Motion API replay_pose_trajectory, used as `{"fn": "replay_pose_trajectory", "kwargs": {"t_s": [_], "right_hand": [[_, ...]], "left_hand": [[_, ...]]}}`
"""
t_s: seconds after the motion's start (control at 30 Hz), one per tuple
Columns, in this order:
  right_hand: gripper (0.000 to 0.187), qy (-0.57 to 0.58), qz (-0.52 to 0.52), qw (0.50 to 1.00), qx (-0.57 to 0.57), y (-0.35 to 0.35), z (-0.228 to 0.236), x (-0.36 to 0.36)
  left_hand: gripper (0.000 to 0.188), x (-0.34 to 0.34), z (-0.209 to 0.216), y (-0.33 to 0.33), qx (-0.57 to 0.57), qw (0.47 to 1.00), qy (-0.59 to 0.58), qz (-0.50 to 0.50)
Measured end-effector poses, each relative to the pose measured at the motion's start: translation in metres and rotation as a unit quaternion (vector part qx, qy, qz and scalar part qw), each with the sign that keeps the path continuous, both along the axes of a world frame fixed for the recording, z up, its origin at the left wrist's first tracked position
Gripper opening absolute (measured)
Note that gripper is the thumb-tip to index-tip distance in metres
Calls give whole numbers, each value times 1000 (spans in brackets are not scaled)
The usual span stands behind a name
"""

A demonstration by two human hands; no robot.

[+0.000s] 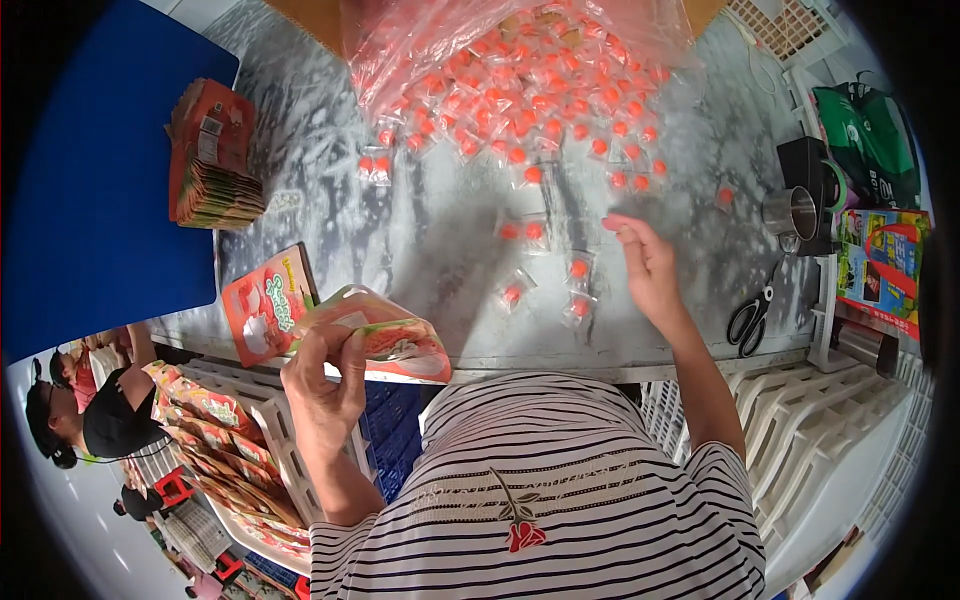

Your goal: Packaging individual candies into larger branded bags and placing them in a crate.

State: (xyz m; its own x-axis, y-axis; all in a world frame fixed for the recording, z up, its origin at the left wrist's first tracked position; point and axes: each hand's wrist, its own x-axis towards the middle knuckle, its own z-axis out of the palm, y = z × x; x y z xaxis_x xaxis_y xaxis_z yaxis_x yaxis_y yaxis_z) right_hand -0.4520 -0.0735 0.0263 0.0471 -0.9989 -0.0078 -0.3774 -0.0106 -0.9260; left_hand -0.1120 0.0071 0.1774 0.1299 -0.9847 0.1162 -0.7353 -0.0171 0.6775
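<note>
At the table's near edge, my left hand [328, 385] grips a red and green printed pouch [412, 352] between thumb and fingers, and its mouth gapes. My right hand [650, 265] hovers over the table with its fingers partly stretched out and nothing visible in them; a pink cover sits on one fingertip. Several clear-wrapped red balls, like candies [512, 295], lie loose to the left of this hand. Beyond them spreads a large heap of the same wrapped balls [540, 105]. Beside my left hand lies a flat printed pouch [268, 308].
A clear pink plastic bag [410, 60] lies behind the heap. Stacked pouches [215, 150] stand at the left by a blue panel [110, 170]. Black-handled scissors [750, 320] and a metal cup [790, 212] are at the right. White crates [810, 430] flank me; filled pouches [230, 440] fill the left one.
</note>
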Motion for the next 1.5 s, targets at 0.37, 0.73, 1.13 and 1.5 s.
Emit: {"fn": "replay_pose_trajectory", "kwargs": {"t_s": [0.37,0.73,1.13,1.5], "right_hand": [[33,225,230,922,-216,-64,-8,68],[107,294,277,910,-97,10,13,9],[63,276,304,879,-242,-17,-14,96],[7,-240,7,967,80,-28,-12,77]], "left_hand": [[11,-11,-4,5,24,999,15,-28],[8,-7,-16,-7,14,999,18,-49],[9,-16,-18,1,16,997,20,-73],[12,-30,-27,-24,14,986,-3,-166]]}}
